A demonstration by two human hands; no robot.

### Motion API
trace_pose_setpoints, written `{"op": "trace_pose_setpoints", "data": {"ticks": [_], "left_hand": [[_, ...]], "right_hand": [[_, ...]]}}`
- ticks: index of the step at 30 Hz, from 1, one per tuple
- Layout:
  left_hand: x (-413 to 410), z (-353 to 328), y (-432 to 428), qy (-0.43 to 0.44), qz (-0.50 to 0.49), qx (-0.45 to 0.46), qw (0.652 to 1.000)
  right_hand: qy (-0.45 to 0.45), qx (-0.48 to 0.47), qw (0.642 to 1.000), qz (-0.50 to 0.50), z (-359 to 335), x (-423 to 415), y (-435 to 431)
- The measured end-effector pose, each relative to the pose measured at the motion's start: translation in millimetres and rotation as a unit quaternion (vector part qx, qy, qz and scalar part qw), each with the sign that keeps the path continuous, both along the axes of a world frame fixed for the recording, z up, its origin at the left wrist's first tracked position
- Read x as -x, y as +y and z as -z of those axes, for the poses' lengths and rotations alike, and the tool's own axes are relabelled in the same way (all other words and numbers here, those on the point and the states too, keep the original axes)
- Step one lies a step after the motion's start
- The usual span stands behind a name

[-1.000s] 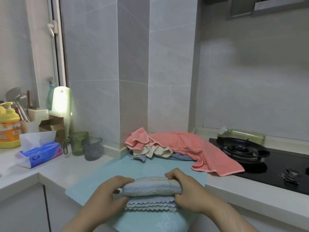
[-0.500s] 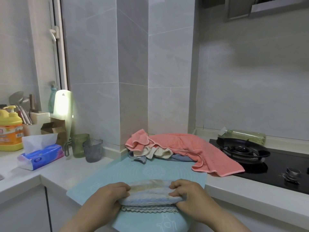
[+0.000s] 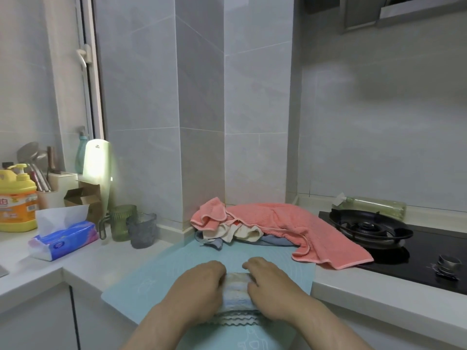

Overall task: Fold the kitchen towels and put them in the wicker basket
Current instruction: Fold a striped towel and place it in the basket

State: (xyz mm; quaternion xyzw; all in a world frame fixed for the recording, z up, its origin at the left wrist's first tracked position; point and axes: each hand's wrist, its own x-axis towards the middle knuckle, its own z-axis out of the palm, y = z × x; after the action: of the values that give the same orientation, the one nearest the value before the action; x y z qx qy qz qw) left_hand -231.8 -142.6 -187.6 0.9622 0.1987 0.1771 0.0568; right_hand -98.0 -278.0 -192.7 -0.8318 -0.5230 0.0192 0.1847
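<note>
The fingers (image 3: 217, 270) of the left hand (image 3: 199, 291) and of the right hand (image 3: 271, 290) lie flat, pressing the folded striped towel (image 3: 236, 291) onto the blue mat (image 3: 156, 281) from either side, gripping nothing. The fold is likely being flattened; next comes lifting it toward the wicker basket, which is out of view. Beyond the fingers waits the unfolded towel pile (image 3: 273, 223) on the surface (image 3: 366, 289). Half a second ago the hands were wider apart.
</note>
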Motion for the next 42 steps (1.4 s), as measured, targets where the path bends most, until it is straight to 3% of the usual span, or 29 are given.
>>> {"op": "trace_pose_setpoints", "data": {"ticks": [2,5,22,27,31,34,38,42], "left_hand": [[-2.6,11.9,-1.8,0.001,0.008,0.037,0.999],[0.0,26.2,-1.2,0.039,0.029,0.009,0.999],[-3.0,24.1,-0.2,0.177,0.029,0.001,0.984],[7.5,17.4,15.1,0.055,-0.004,0.146,0.988],[27.5,19.4,29.7,-0.029,-0.066,0.288,0.955],[33.6,21.5,31.2,-0.067,-0.045,0.337,0.938],[33.6,25.7,30.9,-0.169,-0.019,0.412,0.895],[30.2,24.2,33.0,-0.211,0.009,0.465,0.860]], "right_hand": [[0.034,0.009,0.999,-0.002,6.3,2.1,1.5],[0.080,0.011,0.997,-0.001,11.7,4.6,-4.1],[0.026,0.060,0.998,0.000,22.8,0.2,-3.4],[0.131,0.040,0.989,0.049,15.8,-5.8,-5.6],[0.168,-0.015,0.982,0.088,7.4,-1.7,-12.1],[0.213,-0.088,0.969,0.089,10.6,3.2,-18.3],[0.318,-0.197,0.924,0.081,20.4,4.0,-19.0],[0.355,-0.235,0.902,0.069,22.7,2.9,-16.1]]}}
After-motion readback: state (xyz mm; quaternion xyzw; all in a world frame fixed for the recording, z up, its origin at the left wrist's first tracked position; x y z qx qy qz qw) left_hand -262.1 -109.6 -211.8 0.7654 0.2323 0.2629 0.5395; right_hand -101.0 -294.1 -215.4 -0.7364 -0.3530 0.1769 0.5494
